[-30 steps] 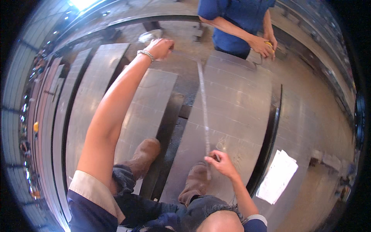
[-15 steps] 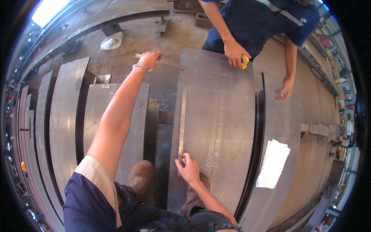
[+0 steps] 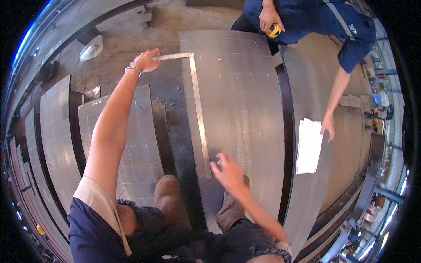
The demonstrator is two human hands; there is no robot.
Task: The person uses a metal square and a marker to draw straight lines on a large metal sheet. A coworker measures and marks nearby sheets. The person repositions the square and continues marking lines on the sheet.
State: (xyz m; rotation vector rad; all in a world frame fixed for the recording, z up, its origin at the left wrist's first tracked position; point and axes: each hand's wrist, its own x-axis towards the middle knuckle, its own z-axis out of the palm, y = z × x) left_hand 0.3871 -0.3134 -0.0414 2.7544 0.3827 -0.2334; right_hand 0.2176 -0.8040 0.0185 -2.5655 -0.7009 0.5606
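Head view: steel square (image 3: 197, 98), one, L-shaped, lying along the left margin of the middle metal plate (image 3: 245, 109); long leg is the long axis, running from the corner at the plate's far end back toward the wearer and slanting slightly right; short leg points left from that corner, past the plate's edge. Wearer's hands, two: left hand (image 3: 147, 61), fingers closed on the short leg's end; right hand (image 3: 229, 172), fingers parted and curled, blurred, just beside the long leg's near end, contact impossible to tell. Bracelet (image 3: 133, 69), one, on the left wrist. Boots (image 3: 168, 197), two, one of them on the middle plate. Co-worker (image 3: 302, 19), one: one hand (image 3: 268, 17) gripping a yellow tape measure (image 3: 275, 30), one; other hand (image 3: 328, 124) at the edge of white papers (image 3: 309, 147), sheets uncountable, on the right-hand plate (image 3: 307, 83). Plastic bag (image 3: 92, 48), one, clear, on the floor (image 3: 118, 52).
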